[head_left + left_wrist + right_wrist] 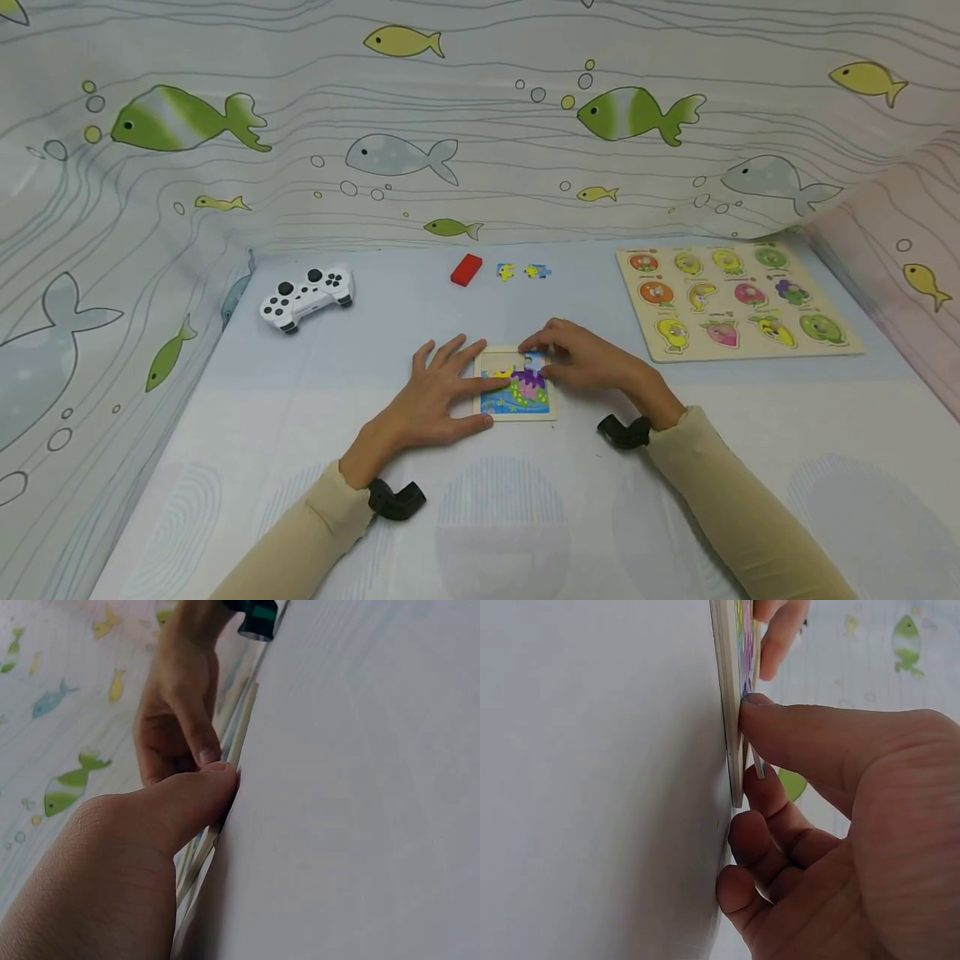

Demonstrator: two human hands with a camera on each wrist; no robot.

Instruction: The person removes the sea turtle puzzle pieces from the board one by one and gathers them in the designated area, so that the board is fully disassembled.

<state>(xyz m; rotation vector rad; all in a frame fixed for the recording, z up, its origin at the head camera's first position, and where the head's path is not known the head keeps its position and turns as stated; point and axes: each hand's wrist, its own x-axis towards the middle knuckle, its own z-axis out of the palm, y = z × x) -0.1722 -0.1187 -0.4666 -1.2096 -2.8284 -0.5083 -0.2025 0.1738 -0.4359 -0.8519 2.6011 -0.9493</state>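
Note:
A small jigsaw puzzle in a wooden frame [515, 418] lies on the table, its picture showing blue, purple, pink and yellow. My left hand [435, 396] is spread over its left side, the fingers straight, one finger reaching across the picture and the thumb at the lower left edge. At the upper right corner, my right hand [588, 358] pinches a light blue puzzle piece [534, 361] between thumb and index finger. In the right wrist view this piece [758, 763] stands slightly tilted above the frame's edge. The upper left part of the frame shows bare wood.
Two loose puzzle pieces [537, 272] lie behind the frame, beside a red block [467, 270]. A white game controller [307, 298] sits at the back left. To the back right lies a wooden fruit peg board [738, 302]. A fish-print cloth [517, 200] hangs behind the table.

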